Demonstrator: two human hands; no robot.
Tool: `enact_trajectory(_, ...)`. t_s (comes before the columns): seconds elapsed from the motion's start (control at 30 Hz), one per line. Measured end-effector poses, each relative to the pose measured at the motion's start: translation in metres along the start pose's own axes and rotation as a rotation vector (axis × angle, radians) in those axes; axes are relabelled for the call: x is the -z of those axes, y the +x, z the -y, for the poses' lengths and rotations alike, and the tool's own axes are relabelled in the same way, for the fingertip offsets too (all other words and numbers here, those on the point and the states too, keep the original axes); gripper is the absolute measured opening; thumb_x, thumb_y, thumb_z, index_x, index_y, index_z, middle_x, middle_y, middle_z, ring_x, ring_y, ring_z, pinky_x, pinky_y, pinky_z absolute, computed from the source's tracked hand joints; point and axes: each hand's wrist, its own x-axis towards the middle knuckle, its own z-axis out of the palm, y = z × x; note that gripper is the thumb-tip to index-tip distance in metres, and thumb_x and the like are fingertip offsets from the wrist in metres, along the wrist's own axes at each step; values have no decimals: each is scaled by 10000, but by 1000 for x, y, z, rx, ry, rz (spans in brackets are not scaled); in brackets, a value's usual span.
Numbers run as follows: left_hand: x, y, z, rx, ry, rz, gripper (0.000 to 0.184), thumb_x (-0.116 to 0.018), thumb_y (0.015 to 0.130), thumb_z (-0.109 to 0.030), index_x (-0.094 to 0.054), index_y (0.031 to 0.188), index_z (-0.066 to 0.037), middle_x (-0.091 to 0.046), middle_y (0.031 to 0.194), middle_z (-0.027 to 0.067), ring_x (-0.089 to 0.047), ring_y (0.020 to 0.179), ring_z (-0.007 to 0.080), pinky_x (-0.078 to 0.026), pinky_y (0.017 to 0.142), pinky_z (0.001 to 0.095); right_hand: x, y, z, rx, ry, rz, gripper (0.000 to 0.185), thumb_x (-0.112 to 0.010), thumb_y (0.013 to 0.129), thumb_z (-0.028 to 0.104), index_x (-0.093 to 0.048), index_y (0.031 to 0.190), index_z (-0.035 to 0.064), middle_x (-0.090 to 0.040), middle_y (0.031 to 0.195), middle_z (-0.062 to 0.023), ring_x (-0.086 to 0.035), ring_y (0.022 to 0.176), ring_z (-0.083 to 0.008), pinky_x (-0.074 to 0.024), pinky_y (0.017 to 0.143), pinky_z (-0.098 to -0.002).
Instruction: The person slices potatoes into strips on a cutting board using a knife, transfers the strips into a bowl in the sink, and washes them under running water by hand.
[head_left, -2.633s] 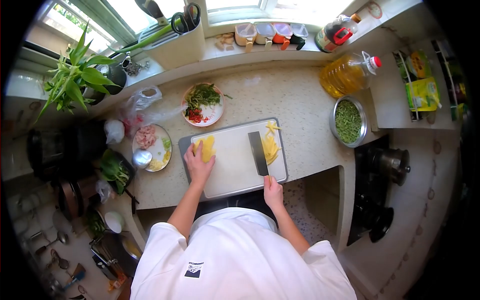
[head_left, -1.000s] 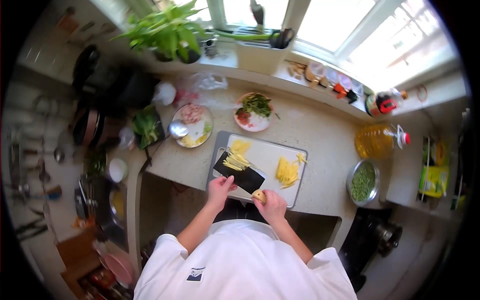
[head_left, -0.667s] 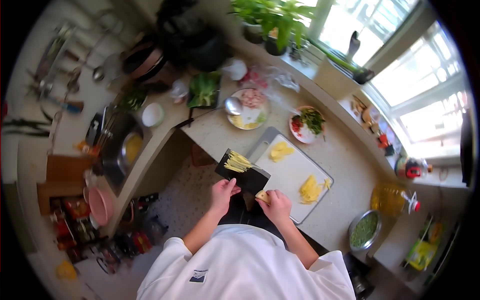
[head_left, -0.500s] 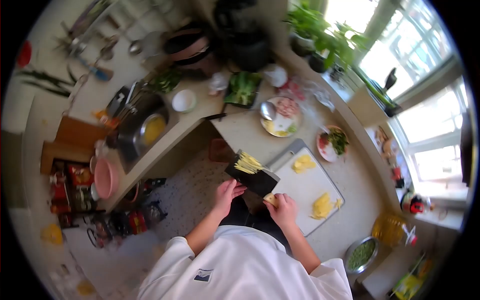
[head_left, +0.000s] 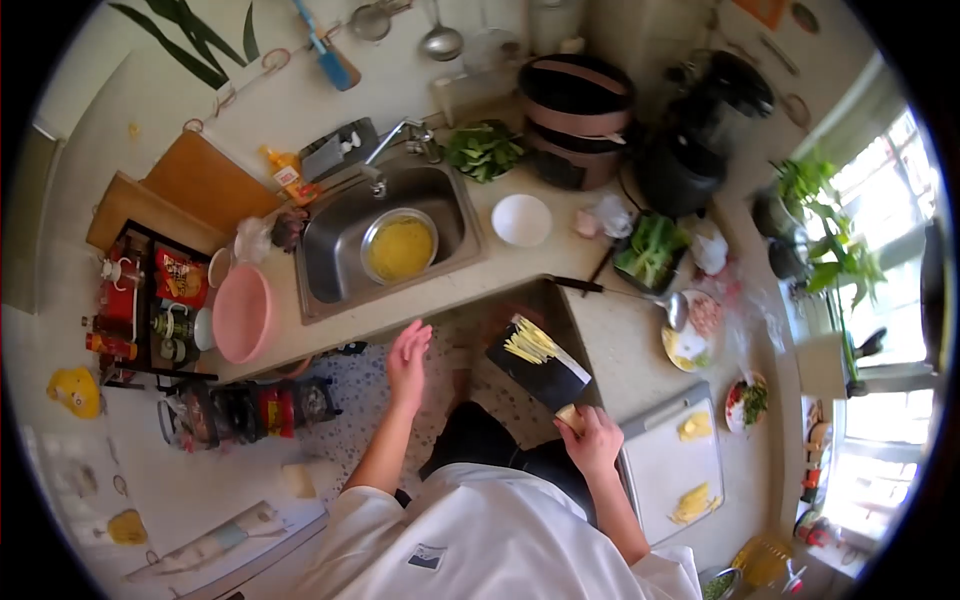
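My right hand (head_left: 595, 440) is closed round the wooden handle of a cleaver (head_left: 535, 378), whose broad dark blade lies nearly flat. Pale yellow strips, perhaps potato (head_left: 530, 342), rest on that blade. Held away from the cleaver, my left hand (head_left: 408, 358) has its fingers stretched out and nothing in it. To the right of my right hand lies a white cutting board (head_left: 670, 485) with a grey end. It carries two small heaps of yellow pieces, one of slices (head_left: 696, 426) and one of strips (head_left: 690, 505).
A metal bowl (head_left: 368, 262) with yellow contents stands in the steel sink (head_left: 315, 270). Along the counter are a pink basin (head_left: 243, 315), a white bowl (head_left: 521, 220), leafy greens (head_left: 650, 250), a ladle (head_left: 674, 310) and a plate with minced meat (head_left: 705, 312).
My view has turned left toward the sink. The cleaver with its strips has moved away from the cutting board, and my left hand has come off from beside the blade.
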Motion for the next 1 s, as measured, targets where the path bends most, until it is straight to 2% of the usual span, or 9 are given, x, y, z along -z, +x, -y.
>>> enact_trajectory(0.03, 7, 14, -8, -182, 151, 26, 362, -569, 1047, -120, -631, 1400, -65, -684, 1334, 156, -640, 1247, 216, -487, 1073, 342, -18, 20, 16, 18, -3, 26, 366, -878, 756, 355, -685, 924, 93, -632, 790, -86, -660, 701, -311, -527, 603, -414)
enact_trajectory(0.07, 22, 24, -20, -240, 451, 70, 402, -680, 974, -163, -652, 1353, -30, -697, 1316, 159, -654, 1247, 261, -503, 1066, 373, -36, 40, 36, 24, -18, 50, 351, -874, 758, 347, -679, 910, 97, -632, 786, -82, -662, 702, -311, -532, 610, -417)
enact_trajectory(0.13, 38, 52, -42, -464, 667, 190, 414, -691, 947, -165, -662, 1333, -17, -691, 1324, 156, -640, 1268, 303, -488, 1088, 409, -74, 86, 78, 53, -43, 113, 348, -866, 760, 346, -675, 911, 96, -634, 785, -81, -664, 704, -311, -537, 619, -420)
enact_trajectory(0.2, 56, 91, -45, -618, 803, 356, 474, -667, 960, -241, -627, 1375, -16, -642, 1400, 174, -570, 1348, 338, -397, 1161, 518, -115, 133, 115, 73, -51, 182, 356, -854, 764, 351, -678, 931, 91, -645, 796, -83, -678, 724, -309, -546, 634, -422)
enact_trajectory(0.3, 83, 143, -39, -638, 948, 460, 586, -628, 997, -350, -543, 1444, 19, -555, 1502, 185, -506, 1414, 333, -303, 1213, 556, -166, 199, 165, 152, -2, 196, 331, -826, 799, 358, -651, 892, 93, -655, 806, -92, -685, 721, -310, -545, 633, -428)
enact_trajectory(0.53, 118, 249, -16, -593, 1136, 487, 658, -582, 1009, -448, -532, 1441, 45, -537, 1516, 196, -495, 1427, 309, -290, 1231, 517, -234, 274, 208, 163, -76, 363, 341, -812, 809, 401, -665, 894, 106, -667, 766, -94, -698, 702, -307, -551, 623, -429)
enact_trajectory(0.67, 124, 285, 3, -471, 1152, 483, 721, -518, 1033, -514, -497, 1482, 50, -505, 1550, 196, -466, 1455, 290, -272, 1243, 500, -269, 283, 214, 170, -107, 410, 362, -793, 832, 416, -676, 989, 112, -677, 801, -93, -688, 700, -336, -545, 629, -452)
enact_trajectory(0.8, 126, 315, 13, -337, 1179, 478, 697, -471, 1056, -513, -492, 1496, 28, -496, 1562, 187, -449, 1467, 290, -270, 1243, 503, -286, 290, 221, 145, -130, 465, 377, -779, 838, 437, -687, 1022, 121, -704, 858, -118, -700, 722, -338, -550, 636, -458)
enact_trajectory(1.0, 139, 356, 16, -343, 982, 384, 587, -547, 1046, -400, -545, 1435, 40, -558, 1486, 215, -503, 1407, 343, -326, 1212, 514, -296, 295, 227, 160, -165, 446, 400, -814, 800, 463, -701, 964, 116, -701, 813, -98, -713, 684, -308, -563, 604, -426)
